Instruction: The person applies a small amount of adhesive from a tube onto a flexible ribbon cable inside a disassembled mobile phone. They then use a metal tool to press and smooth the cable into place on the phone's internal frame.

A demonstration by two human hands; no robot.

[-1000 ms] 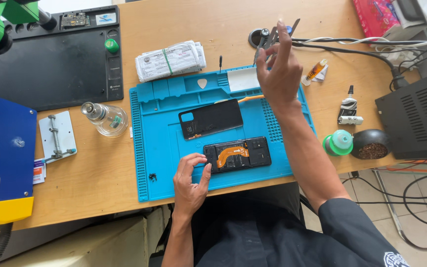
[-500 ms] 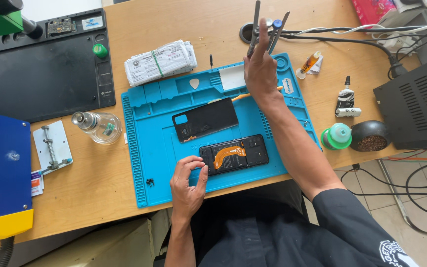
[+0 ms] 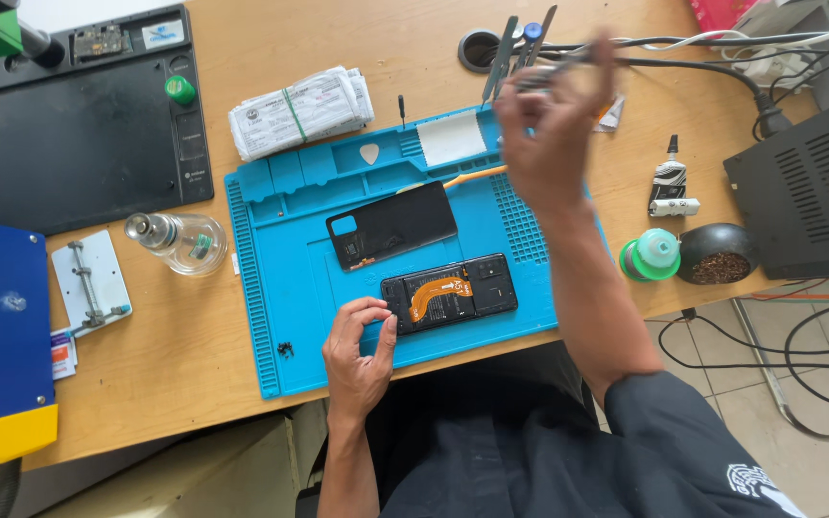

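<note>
Nearest the body, the left hand rests on the blue repair mat, fingers lightly curled, fingertips touching the left end of the opened phone. The phone lies with its long axis left to right, reaching rightward from that hand, its orange flex cable showing. Just beyond lies the detached back cover. Farther off, the right hand is raised and blurred, seemingly pinching tweezers near the tool holder on the counter.

Blue mat — black phone, orange ribbon.
</note>
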